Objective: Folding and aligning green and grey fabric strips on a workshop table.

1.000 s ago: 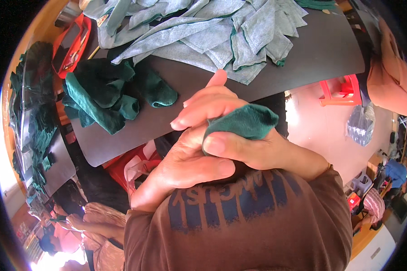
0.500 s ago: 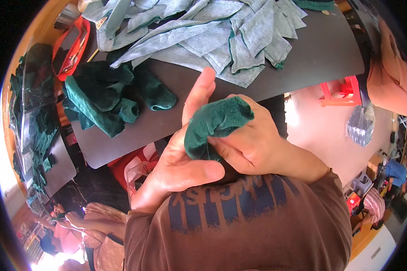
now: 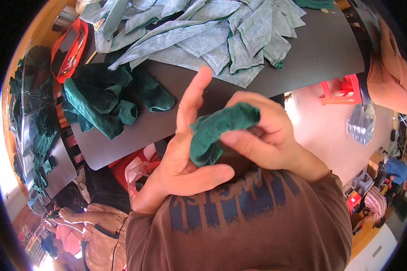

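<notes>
Head view: the right hand [image 3: 272, 139], at the middle of the scene, has its thumb and fingertips drawn together on the far right end of a green cloth piece [image 3: 209, 132]; the piece curves in an arch from that pinch down to the left hand [image 3: 172, 163]; the left hand's forefinger points straight out toward the far side and its thumb reaches right, with a wide gap between them, and the cloth lies in that gap; its other fingers are mostly hidden behind the cloth, so I cannot tell whether they grip it; both hands are above the near edge of a dark grey table [image 3: 319, 56], close in front of a brown shirt [image 3: 257, 230] with a dark blue print.

On the table, left of the hands, lies a crumpled green fabric heap [image 3: 97, 97]; beyond it, farther left, is a red-rimmed tray [image 3: 84, 36]; a broad spread of overlapping grey-blue cloth pieces [image 3: 203, 38] covers the far middle, some with green edges; at the far left side a dark green bundle [image 3: 38, 106] lies partly under clear plastic.

A red stool [image 3: 355, 88] stands on the floor to the right, with a clear plastic bag [image 3: 362, 124] just nearer; a co-worker in tan [image 3: 105, 235] is at the near left.
</notes>
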Tool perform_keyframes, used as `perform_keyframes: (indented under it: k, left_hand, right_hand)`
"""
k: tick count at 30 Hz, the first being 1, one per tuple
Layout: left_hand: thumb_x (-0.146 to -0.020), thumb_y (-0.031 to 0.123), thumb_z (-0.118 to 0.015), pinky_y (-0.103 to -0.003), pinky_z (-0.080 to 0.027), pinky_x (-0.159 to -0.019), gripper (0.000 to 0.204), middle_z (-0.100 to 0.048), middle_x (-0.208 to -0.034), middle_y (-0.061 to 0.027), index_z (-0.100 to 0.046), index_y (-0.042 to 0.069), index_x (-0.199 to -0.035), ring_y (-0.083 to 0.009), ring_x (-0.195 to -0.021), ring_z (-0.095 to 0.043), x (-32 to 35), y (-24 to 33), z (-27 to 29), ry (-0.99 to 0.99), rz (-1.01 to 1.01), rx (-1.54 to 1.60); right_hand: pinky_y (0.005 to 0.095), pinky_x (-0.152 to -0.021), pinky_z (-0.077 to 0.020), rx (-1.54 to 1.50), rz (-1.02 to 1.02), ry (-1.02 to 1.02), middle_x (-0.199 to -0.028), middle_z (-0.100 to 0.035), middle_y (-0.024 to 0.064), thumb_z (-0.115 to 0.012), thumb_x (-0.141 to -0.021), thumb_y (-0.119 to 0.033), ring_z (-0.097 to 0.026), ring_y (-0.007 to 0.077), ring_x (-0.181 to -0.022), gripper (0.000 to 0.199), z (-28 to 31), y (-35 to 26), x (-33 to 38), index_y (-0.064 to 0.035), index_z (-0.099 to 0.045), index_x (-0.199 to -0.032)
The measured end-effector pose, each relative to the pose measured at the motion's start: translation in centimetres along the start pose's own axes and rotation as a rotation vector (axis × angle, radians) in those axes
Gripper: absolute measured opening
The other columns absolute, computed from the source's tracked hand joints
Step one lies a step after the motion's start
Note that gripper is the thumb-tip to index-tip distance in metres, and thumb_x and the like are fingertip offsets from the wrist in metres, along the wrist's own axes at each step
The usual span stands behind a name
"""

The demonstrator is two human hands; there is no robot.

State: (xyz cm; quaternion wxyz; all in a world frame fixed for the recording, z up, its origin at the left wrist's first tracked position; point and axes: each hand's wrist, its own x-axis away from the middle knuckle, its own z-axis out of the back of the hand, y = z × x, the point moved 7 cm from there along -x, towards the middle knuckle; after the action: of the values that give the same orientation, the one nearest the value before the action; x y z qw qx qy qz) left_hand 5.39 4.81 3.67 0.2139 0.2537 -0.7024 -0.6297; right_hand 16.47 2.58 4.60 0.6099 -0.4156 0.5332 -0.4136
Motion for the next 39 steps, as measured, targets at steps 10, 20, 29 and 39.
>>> perform_keyframes:
  k: [10, 20, 29, 39]
  left_hand:
    - [-0.069, 0.012, -0.065, -0.036, -0.024, -0.100, 0.024, -0.022, -0.139, -0.0258, -0.064, -0.002, -0.089, -0.0259, -0.129, -0.026, -0.1, -0.5, -0.7, -0.100, 0.063, 0.684]
    - [-0.072, 0.011, -0.066, -0.042, -0.017, -0.103, 0.014, -0.023, -0.140, -0.0229, -0.063, -0.001, -0.078, -0.0321, -0.132, -0.018, -0.7, 0.2, 0.4, -0.061, -0.125, 0.145]
    - [-0.061, 0.008, -0.071, -0.050, -0.015, -0.102, 0.016, -0.029, -0.136, -0.0265, -0.055, 0.004, -0.064, -0.0428, -0.129, -0.019, -0.7, 1.8, -1.6, -0.180, -0.184, -0.609]
    - [-0.067, 0.009, -0.068, -0.052, -0.015, -0.100, 0.013, -0.034, -0.134, -0.0177, -0.058, 0.002, -0.067, -0.0362, -0.127, -0.026, -1.0, 1.0, -0.7, -0.056, -0.179, -0.730]
  right_hand:
    - [0.0355, -0.056, -0.0395, 0.044, 0.115, -0.072, -0.069, -0.050, 0.0085, -0.065, -0.071, -0.013, -0.051, 0.0292, -0.064, 0.015, -1.7, -0.4, 0.0, -0.0049, -0.054, -0.079]
    - [0.0212, -0.070, -0.0399, -0.691, -0.543, -0.120, -0.082, -0.055, -0.0013, -0.051, -0.088, -0.014, -0.048, 0.0057, -0.078, 0.015, -0.8, 1.8, 0.9, -0.0004, -0.058, -0.089]
    - [0.0192, -0.065, -0.0394, -0.675, -0.656, -0.254, -0.079, -0.055, -0.0031, -0.052, -0.090, -0.017, -0.048, 0.0030, -0.075, 0.019, -1.8, 3.1, 1.8, 0.0011, -0.058, -0.093]
    - [0.0249, -0.076, -0.0413, -0.361, -0.435, -0.262, -0.095, -0.057, 0.0041, -0.048, -0.090, -0.016, -0.052, 0.0112, -0.086, 0.023, -0.3, 2.4, 1.7, 0.0025, -0.054, -0.103]
